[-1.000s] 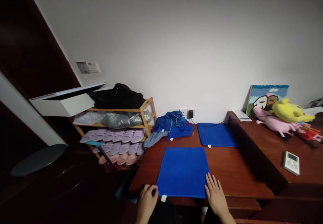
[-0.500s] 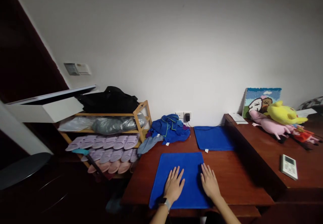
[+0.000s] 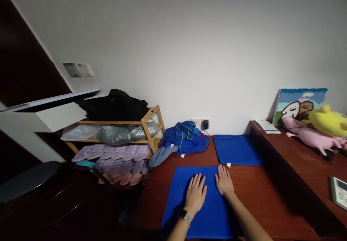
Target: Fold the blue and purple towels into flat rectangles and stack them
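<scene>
A blue cloth (image 3: 176, 197) lies spread flat on the reddish-brown table (image 3: 257, 194). My left hand (image 3: 195, 194), with a watch at the wrist, rests palm down on the middle of this cloth, fingers stretched out. Near the cloth's upper right corner, my right hand (image 3: 224, 180) lies flat on its right edge, fingers extended. A second blue cloth (image 3: 235, 149) with a white tag is laid flat farther back. At the table's back left sits a crumpled pile of blue cloths (image 3: 187, 138), with a grey-blue cloth (image 3: 162, 155) beside it.
On the left, a wooden rack (image 3: 150, 136) holds slippers (image 3: 116, 152), plastic-wrapped items and a black bag (image 3: 116, 106). The right-hand desk (image 3: 292, 154) bears plush toys (image 3: 311, 134), a picture (image 3: 300, 105) and a calculator-like device (image 3: 339, 193). A black plug (image 3: 206, 124) is in the wall socket.
The camera view has shifted, and the right desk's items now appear farther right. Both hands have slid up over the cloth, the right one toward its upper right corner.
</scene>
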The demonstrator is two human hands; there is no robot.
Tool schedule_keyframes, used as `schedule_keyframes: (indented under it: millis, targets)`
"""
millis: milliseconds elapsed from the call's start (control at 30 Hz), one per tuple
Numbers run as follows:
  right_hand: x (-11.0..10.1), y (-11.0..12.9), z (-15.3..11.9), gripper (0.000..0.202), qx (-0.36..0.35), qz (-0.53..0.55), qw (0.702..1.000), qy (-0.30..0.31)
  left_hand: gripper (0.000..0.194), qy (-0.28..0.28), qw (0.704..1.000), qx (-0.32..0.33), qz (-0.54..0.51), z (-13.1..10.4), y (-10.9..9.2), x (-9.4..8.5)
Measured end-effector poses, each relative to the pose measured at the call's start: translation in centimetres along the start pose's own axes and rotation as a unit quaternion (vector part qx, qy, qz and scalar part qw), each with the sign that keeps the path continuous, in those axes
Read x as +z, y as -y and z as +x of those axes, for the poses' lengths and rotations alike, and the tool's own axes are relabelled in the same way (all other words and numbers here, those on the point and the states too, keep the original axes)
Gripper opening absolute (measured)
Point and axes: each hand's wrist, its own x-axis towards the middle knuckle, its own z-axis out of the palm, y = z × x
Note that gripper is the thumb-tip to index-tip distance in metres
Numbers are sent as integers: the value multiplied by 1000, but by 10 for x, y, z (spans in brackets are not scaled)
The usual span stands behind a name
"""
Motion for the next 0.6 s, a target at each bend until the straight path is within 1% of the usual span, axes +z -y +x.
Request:
schedule_keyframes:
  millis: [100,167,200,233,300,400,467,533,600]
  targets:
    - [0,-1,3,69,2,-2,1000,-5,53,26,999,23,-21,43,-17,14]
    - [1,-1,5,69,-1,-6,1000,-2,53,46,998,23,-33,63,-17,26]
    - [1,-2,5,70,-3,-9,1000,0,53,53,998,21,-36,68,-12,30]
    - [2,-2,6,70,-6,-12,1000,0,53,57,998,16,-36,70,-2,33]
    - [4,-4,6,70,-8,-16,1000,-3,53,59,998,-11,-24,66,28,32]
    - [6,-5,7,70,-6,-18,1000,-6,55,47,995,-86,8,50,85,20]
    - [7,-5,7,70,-3,-16,1000,-9,57,45,992,-114,24,41,114,9]
    - [7,-4,9,70,-4,-12,1000,-11,58,50,991,-124,31,38,131,2]
    - [7,-1,12,70,-6,-10,1000,-8,58,56,989,-130,36,40,136,0]
